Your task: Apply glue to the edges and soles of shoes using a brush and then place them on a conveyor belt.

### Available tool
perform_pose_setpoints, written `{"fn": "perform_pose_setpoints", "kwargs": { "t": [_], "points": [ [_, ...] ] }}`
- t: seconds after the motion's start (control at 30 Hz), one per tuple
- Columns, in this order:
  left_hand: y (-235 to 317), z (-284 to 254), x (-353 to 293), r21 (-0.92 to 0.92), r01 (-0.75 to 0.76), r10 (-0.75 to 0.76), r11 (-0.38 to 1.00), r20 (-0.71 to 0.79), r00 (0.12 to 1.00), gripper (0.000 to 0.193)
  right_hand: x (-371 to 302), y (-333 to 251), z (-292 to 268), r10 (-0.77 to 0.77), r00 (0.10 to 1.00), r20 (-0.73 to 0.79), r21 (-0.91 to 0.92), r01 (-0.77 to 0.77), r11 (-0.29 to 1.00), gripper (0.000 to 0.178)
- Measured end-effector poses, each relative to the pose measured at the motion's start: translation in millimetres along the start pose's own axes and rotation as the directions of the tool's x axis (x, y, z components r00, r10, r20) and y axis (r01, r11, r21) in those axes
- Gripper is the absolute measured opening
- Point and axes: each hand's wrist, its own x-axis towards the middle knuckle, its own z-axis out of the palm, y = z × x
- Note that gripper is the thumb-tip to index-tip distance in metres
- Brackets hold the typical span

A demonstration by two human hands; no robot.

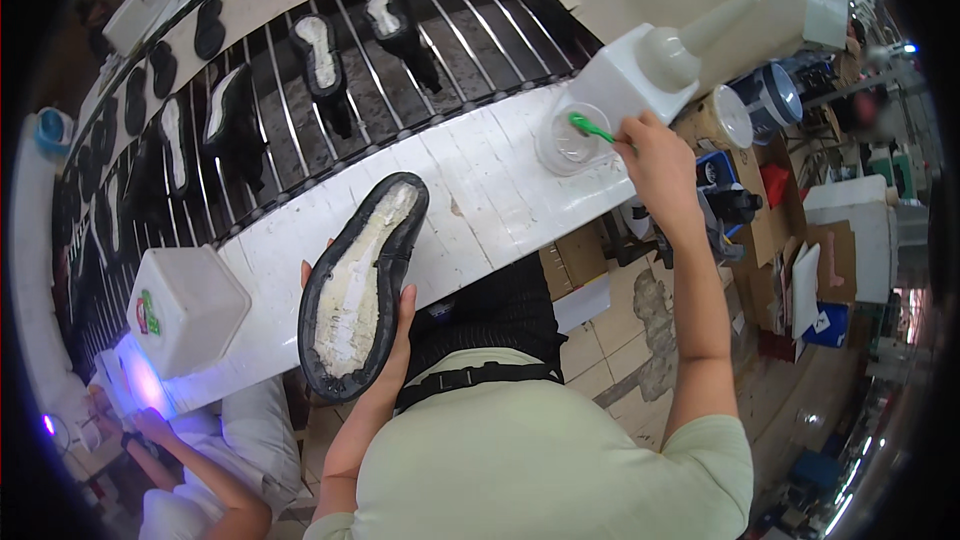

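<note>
My left hand (402, 335) is closed around a black shoe (345, 290), tilted with its bottom facing up. The bottom has a rough cream-white middle inside a wide black margin. Fingers show at both of its long sides; the palm is hidden beneath. My right hand (655, 165) pinches a small green-handled brush (592, 127), with its head in a clear plastic cup (570, 155). The cup stands on the white ledge (480, 205), next to a large white bottle (635, 70) with a long nozzle.
Beyond the ledge runs a rack of metal rods (280, 110) carrying black shoes with white bottoms. Dark soles (210, 28) lie on a farther shelf. A white container (185, 305) stands left, near a co-worker (215, 480) beside a purple light. Tubs and boxes (770, 240) fill the right.
</note>
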Motion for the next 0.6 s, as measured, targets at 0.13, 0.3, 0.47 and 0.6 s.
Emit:
{"fn": "perform_pose_setpoints", "kwargs": {
  "t": [0.13,0.3,0.47,0.6],
  "points": [
    [-6,0,-10,-0.089,0.115,-0.113,0.989,0.028,0.993,0.075,-15,14,43,0.091,0.994,-0.056,0.051,-0.088,0.995,0.006],
    [-3,-8,9,0.109,-0.133,0.134,0.985,0.003,0.991,0.070,-13,11,81,0.120,0.985,-0.127,-0.056,-0.128,0.990,0.010],
    [16,-15,4,0.038,0.016,-0.015,0.999,-0.016,1.000,0.064,-26,29,99,0.232,0.965,-0.120,0.430,-0.160,0.888,0.010],
    [33,-31,15,0.622,-0.102,-0.012,0.777,0.177,0.984,0.063,-35,36,98,0.486,0.862,0.143,0.814,-0.382,0.437,0.014]
  ]
}}
